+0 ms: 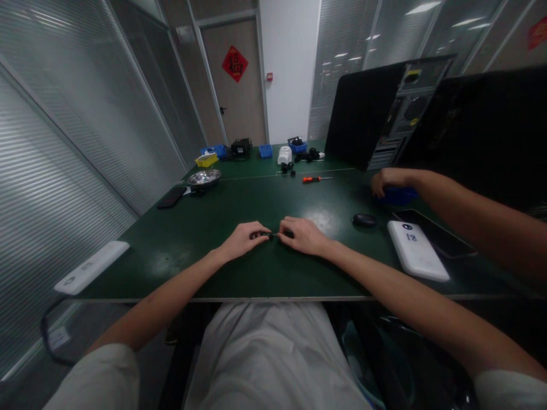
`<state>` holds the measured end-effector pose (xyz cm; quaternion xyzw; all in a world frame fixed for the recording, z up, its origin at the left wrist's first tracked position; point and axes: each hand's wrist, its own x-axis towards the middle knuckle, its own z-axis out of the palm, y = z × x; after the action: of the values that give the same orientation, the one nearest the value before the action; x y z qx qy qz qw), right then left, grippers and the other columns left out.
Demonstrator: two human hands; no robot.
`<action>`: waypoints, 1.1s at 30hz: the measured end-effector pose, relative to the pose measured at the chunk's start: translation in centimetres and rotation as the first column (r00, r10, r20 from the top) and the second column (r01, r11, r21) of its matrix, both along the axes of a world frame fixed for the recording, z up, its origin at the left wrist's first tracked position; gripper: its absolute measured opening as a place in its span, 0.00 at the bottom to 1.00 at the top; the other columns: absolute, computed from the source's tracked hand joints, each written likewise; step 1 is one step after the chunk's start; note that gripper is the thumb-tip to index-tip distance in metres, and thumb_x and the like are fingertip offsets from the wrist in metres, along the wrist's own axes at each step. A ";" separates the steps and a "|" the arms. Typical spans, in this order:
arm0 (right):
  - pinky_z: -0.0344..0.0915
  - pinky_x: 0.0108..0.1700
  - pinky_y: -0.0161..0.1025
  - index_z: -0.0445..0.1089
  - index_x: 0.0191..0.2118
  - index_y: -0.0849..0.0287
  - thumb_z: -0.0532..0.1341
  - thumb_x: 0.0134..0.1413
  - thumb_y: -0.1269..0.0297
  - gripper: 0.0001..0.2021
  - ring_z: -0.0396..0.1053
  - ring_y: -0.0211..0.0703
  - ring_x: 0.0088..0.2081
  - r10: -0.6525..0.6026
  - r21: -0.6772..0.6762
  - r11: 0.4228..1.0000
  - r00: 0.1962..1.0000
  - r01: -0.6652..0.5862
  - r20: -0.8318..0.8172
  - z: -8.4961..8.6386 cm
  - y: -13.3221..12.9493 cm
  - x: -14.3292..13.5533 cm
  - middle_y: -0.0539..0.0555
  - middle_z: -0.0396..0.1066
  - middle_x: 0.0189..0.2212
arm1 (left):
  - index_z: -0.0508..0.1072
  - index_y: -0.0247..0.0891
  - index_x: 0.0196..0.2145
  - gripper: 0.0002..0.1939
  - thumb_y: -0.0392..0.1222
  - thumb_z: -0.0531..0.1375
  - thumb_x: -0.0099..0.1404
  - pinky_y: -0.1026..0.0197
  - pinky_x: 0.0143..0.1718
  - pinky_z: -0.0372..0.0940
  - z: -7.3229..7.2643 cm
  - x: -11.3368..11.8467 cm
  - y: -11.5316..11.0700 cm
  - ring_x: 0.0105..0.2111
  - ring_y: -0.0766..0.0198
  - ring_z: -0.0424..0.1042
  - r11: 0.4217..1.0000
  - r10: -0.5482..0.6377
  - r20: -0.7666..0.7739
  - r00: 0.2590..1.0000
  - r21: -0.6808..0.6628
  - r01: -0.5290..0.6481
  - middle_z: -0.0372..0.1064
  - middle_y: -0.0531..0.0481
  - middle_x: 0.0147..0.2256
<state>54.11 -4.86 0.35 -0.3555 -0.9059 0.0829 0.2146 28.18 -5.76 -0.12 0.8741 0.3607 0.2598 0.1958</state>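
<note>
My left hand (pixel 245 240) is closed in a pinch around a small black part (pixel 260 234), low over the table. Its exact kind is too small to make out. My right hand (pixel 301 234) is wrapped round a dark-handled screwdriver (pixel 289 233). The thin metal shaft points left, toward the black part; whether the tip touches it I cannot tell. Both hands are near the front middle of the green table (pixel 205 219). Beyond them lies an orange-handled screwdriver (pixel 311 179).
On the right, another person's hand (pixel 391 179) is at a blue bin (pixel 399 195). A black mouse (pixel 364 220) and a white device (pixel 416 250) lie nearby. At left are a metal bowl (pixel 205 177), a phone (pixel 171 197) and a white box (pixel 92 267). Computer cases (pixel 367 114) stand behind.
</note>
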 end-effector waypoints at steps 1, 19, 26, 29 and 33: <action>0.53 0.35 0.36 0.71 0.40 0.56 0.61 0.64 0.60 0.06 0.68 0.40 0.36 0.001 0.000 1.000 1.000 -0.001 0.002 0.0 0.0 0.0 0.52 0.72 0.38 | 0.80 0.41 0.50 0.14 0.47 0.59 0.72 0.59 0.38 0.67 0.0 0.0 0.0 0.36 0.60 0.72 1.000 -0.004 0.002 1.000 0.000 0.004 0.75 0.44 0.41; 0.54 0.35 0.36 0.68 0.40 0.57 0.57 0.68 0.59 0.08 0.66 0.39 0.34 0.027 0.056 0.998 0.996 -0.022 -0.087 0.2 -0.5 -0.2 0.52 0.70 0.37 | 0.83 0.39 0.47 0.14 0.46 0.63 0.69 0.57 0.50 0.69 0.4 0.2 -0.6 0.45 0.56 0.77 0.997 0.055 0.197 0.979 -0.057 -0.045 0.79 0.44 0.45; 0.50 0.32 0.36 0.70 0.41 0.56 0.58 0.67 0.58 0.08 0.65 0.38 0.32 0.051 0.084 0.995 0.998 -0.053 0.031 0.3 -0.9 -0.2 0.52 0.70 0.39 | 0.84 0.39 0.44 0.12 0.44 0.63 0.69 0.58 0.46 0.69 0.8 0.5 -0.8 0.41 0.58 0.77 0.999 0.017 0.098 0.995 -0.044 -0.013 0.79 0.44 0.43; 0.51 0.33 0.36 0.70 0.41 0.56 0.58 0.67 0.59 0.07 0.65 0.38 0.33 0.052 0.078 0.996 0.999 -0.052 0.002 0.4 -1.0 -0.2 0.52 0.70 0.39 | 0.83 0.39 0.45 0.12 0.43 0.63 0.69 0.59 0.48 0.68 0.6 0.3 -0.6 0.43 0.58 0.76 0.997 0.029 0.117 0.993 -0.081 -0.019 0.79 0.45 0.44; 0.52 0.34 0.36 0.69 0.42 0.57 0.57 0.68 0.60 0.07 0.66 0.38 0.34 0.049 0.064 0.997 0.998 -0.046 -0.048 0.4 -0.9 -0.3 0.52 0.70 0.39 | 0.82 0.39 0.47 0.12 0.43 0.64 0.68 0.60 0.47 0.68 0.3 0.2 -0.3 0.43 0.58 0.77 0.988 0.069 0.154 0.986 -0.149 -0.046 0.79 0.46 0.44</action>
<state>53.85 -5.75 0.78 -0.3247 -0.9107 0.0685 0.2459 28.34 -6.06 0.19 0.8233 0.3872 0.3072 0.2792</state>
